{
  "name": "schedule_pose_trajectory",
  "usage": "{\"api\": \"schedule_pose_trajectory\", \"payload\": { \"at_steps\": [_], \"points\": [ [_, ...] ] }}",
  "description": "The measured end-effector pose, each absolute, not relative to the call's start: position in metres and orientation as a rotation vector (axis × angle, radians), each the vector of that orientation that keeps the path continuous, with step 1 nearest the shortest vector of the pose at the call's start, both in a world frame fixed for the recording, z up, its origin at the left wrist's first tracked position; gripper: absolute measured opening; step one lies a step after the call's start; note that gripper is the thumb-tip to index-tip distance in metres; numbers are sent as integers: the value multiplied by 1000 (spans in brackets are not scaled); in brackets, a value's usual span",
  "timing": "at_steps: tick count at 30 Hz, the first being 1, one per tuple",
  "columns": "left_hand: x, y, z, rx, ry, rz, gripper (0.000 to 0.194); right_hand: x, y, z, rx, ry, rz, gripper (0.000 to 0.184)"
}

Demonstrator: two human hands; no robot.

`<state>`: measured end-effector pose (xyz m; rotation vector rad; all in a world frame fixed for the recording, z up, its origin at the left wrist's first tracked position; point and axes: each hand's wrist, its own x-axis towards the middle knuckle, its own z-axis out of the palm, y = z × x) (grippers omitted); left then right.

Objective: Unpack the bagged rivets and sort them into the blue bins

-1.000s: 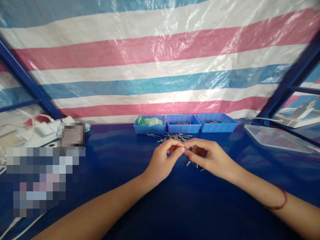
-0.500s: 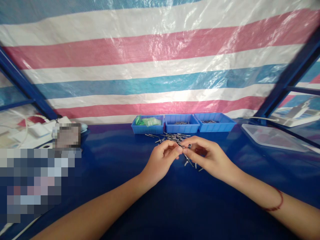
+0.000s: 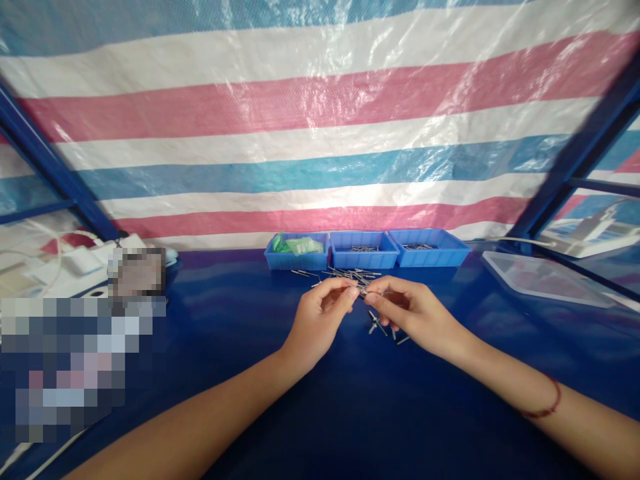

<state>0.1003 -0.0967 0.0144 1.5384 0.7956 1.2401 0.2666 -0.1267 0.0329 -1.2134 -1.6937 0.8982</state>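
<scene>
My left hand point(image 3: 325, 323) and my right hand point(image 3: 417, 317) meet above the blue table, fingertips almost touching. Both pinch at a small, slim metal piece point(image 3: 362, 291), mostly covered by the fingers, so its exact shape is unclear. Just behind the fingertips lies a loose pile of thin metal pins point(image 3: 353, 273), silvery with darker shafts. A few more pins point(image 3: 374, 323) are scattered below and beside my right fingers.
Three blue bins stand along the back: the left bin point(image 3: 295, 263) holds green plastic bags, the middle bin point(image 3: 364, 260) and right bin point(image 3: 450, 256) hold metal pins. A clear plastic lid point(image 3: 545, 280) lies right. Power strips and cables sit left, beside a pixelated area. Striped sheeting hangs behind.
My fingertips have drawn slightly apart, showing more of the metal piece between them. The right fingers are curled in more. The view has shifted slightly.
</scene>
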Motion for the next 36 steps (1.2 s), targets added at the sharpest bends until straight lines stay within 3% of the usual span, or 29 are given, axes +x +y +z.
{"api": "schedule_pose_trajectory", "payload": {
  "at_steps": [15,21,25,28,36],
  "points": [
    [99,-99,18,1548,750,1205,19,263,-128,32,-1217,-1705,1051,35],
    [101,-98,17,1526,779,1161,21,264,-135,32,-1201,-1761,537,23],
    [101,-99,13,1649,846,1158,25,265,-130,33,-1216,-1755,533,30],
    [99,-101,10,1906,896,1104,34,287,-111,33,-1347,-1495,484,33],
    [99,-112,13,2757,721,646,32,375,-63,26,-1782,-1229,-74,36]
  ]
}}
